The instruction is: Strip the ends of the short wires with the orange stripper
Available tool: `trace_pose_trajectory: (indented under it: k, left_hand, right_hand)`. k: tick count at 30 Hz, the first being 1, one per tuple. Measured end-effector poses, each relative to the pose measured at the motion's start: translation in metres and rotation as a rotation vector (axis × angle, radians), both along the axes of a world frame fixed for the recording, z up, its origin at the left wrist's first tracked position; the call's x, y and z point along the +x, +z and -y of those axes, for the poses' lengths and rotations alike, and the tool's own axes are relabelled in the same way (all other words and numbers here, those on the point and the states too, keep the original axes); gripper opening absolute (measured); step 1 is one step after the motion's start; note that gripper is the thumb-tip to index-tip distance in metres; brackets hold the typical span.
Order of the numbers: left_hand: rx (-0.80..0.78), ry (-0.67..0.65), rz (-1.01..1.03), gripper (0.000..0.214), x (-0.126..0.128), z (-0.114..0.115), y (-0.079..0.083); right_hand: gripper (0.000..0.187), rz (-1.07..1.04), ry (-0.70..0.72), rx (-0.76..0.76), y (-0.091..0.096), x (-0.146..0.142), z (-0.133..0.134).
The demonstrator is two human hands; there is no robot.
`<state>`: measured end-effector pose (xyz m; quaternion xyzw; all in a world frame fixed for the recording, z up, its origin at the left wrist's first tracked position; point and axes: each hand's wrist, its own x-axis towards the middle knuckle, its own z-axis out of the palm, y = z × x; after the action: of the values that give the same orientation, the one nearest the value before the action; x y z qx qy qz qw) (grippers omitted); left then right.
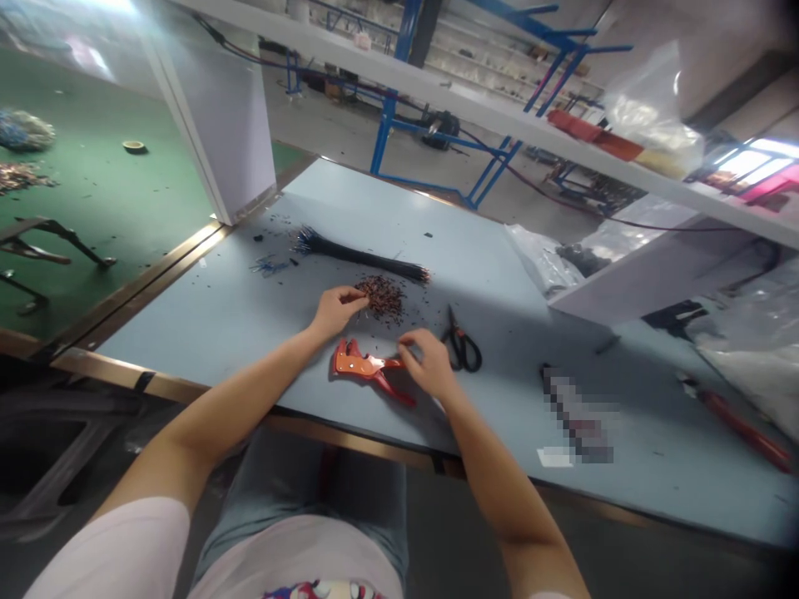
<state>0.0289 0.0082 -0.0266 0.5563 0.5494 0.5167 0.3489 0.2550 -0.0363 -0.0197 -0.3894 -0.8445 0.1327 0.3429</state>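
My left hand (339,311) is closed in a pinch at the near left edge of a heap of small brown and dark wire scraps (384,298); anything between its fingertips is too small to make out. My right hand (429,359) has curled fingers, with thumb and fingertips close together, and covers the end of one handle of a red-orange wire stripper (355,363). Whether it grips that handle is unclear. The stripper lies on the blue-grey tabletop (237,333), jaws to the left. Behind the heap lies a bundle of black wires (368,256) with bare ends.
Black-handled scissors (463,343) lie right of my right hand. Red-handled pliers (742,424) and a pixelated object (578,416) are farther right. Blue wire bits (270,266) lie at the left. A white shelf (487,108) crosses above the table, with plastic bags (543,258) below.
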Motion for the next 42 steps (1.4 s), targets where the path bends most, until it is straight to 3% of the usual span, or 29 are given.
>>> trace_pose_trajectory:
  k: [2,4,11,17,25,33,42]
  left_hand:
    - [-0.041,-0.004,0.076,0.025,0.0,0.0,0.002]
    - [-0.066,-0.023,0.133,0.023,0.001,0.001,0.004]
    - [-0.126,-0.033,0.237,0.025,0.008,0.005,0.008]
    - [-0.145,-0.249,0.258,0.031,0.012,0.013,0.011]
    - [-0.046,-0.501,0.054,0.021,0.023,0.031,0.021]
    - [0.108,-0.609,-0.081,0.012,0.029,0.04,0.02]
    - [-0.052,-0.616,-0.129,0.013,0.026,0.039,0.024]
  right_hand:
    - [0.009,0.158,0.179,-0.065,0.002,-0.007,0.006]
    - [0.015,0.267,0.247,-0.125,0.002,-0.012,0.011]
    - [0.047,0.263,0.101,-0.085,-0.004,-0.01,0.009]
    - [0.038,0.011,0.091,-0.06,0.001,-0.012,0.014]
    - [0.032,-0.419,-0.002,-0.334,-0.007,-0.011,0.013]
    - [0.01,-0.484,-0.027,-0.282,0.001,-0.013,0.014]
    - [0.008,-0.656,-0.192,-0.362,0.002,-0.007,0.01]
